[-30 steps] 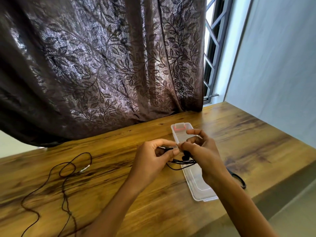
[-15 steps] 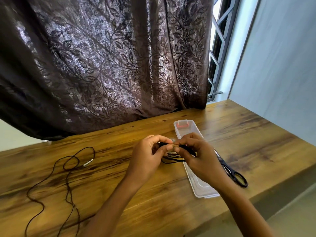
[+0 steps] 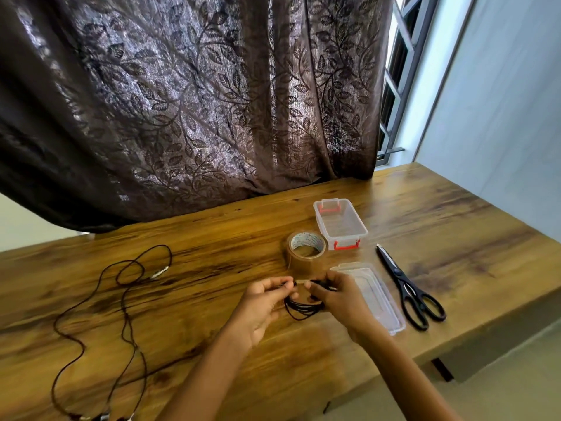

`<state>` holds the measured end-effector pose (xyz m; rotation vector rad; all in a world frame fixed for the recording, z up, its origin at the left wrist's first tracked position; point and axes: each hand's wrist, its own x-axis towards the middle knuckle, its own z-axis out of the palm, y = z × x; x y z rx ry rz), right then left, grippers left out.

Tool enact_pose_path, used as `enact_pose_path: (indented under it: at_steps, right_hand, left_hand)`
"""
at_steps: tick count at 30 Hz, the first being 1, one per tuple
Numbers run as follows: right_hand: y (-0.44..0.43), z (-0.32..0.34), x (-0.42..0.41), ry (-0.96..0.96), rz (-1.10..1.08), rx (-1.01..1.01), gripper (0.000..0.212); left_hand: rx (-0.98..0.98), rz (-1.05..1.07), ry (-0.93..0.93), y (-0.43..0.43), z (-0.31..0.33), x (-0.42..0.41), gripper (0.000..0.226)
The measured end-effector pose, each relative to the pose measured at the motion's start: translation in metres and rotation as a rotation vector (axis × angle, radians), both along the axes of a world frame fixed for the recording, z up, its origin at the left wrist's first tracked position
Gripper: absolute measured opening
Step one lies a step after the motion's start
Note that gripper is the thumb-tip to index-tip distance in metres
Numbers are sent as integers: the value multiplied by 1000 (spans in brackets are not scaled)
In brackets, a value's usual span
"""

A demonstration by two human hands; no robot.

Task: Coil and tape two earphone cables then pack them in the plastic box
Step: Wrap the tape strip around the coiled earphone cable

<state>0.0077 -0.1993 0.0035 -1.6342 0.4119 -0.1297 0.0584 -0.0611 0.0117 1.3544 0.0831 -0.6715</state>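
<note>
In the head view, both bare forearms reach forward over the brown wooden table [image 3: 188, 299] and the two hands meet near its middle. The left hand [image 3: 261, 305] has its fingers curled and pinches one side of the small coiled black earphone cable [image 3: 302, 306] between thumb and fingertips. The right hand [image 3: 340, 299], with the wrist bent inward, grips the other side of the same coil, so the coil hangs between the two hands just above the table. The roll of brown packing tape [image 3: 306, 250] stands just behind the hands. The clear plastic box with red clasps [image 3: 340, 226] sits open beyond the tape, and its clear lid [image 3: 376, 296] lies flat beside the right hand. The black scissors [image 3: 406, 287] lie right of the lid. The second, loose black earphone cable [image 3: 121, 299] sprawls on the left part of the table, well apart from the hands
</note>
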Motion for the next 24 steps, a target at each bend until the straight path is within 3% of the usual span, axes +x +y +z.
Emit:
enact_pose_path:
  at_steps: [6,8,20,24]
  right_hand:
    - [5,-40,11,123,-116,-36,6]
    - [7,-45,13,136,-126,-55,17]
    - [6,-74,21,190,-162,-266,18]
    - [9,-75,21,183,-141,-290,22]
  left_hand:
    - [78,142,84,-5,-42,7,12]
    - [149,172,55,-9,-54,11,16]
    - [827,182,-387,-16,-84,21,18]
    - [899,147,-464,-9,-89,23,24]
